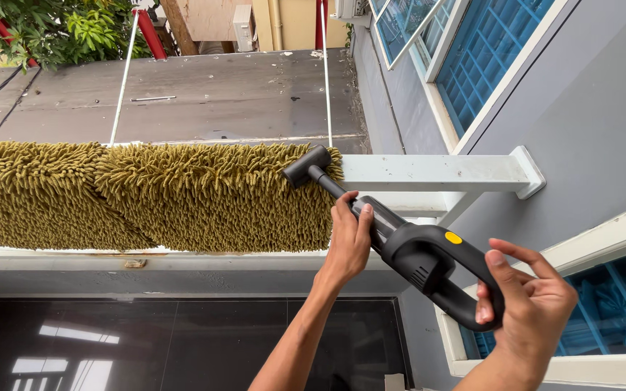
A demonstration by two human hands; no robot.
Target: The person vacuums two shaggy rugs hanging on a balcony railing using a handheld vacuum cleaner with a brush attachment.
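While my right hand (527, 304) grips the vacuum (414, 250) handle, left hand (349, 235) wraps its barrel; nozzle (306, 166) touches shaggy mat's (146, 195) right edge.

Both forearms bare, no sleeves in view. Left hand (348, 242) bare too: no glove, ring, or watch. Right hand (534, 311) same deal, no glove, nothing on wrist. Short trimmed nails.

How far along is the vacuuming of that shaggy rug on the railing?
Done: nothing tells cleaned pile from uncleaned. In hand: the left hand steadies the body of the black handheld vacuum, the right hand grips its handle, and the nozzle presses the olive shaggy rug at its right end. Left: seemingly the long stretch leftward.
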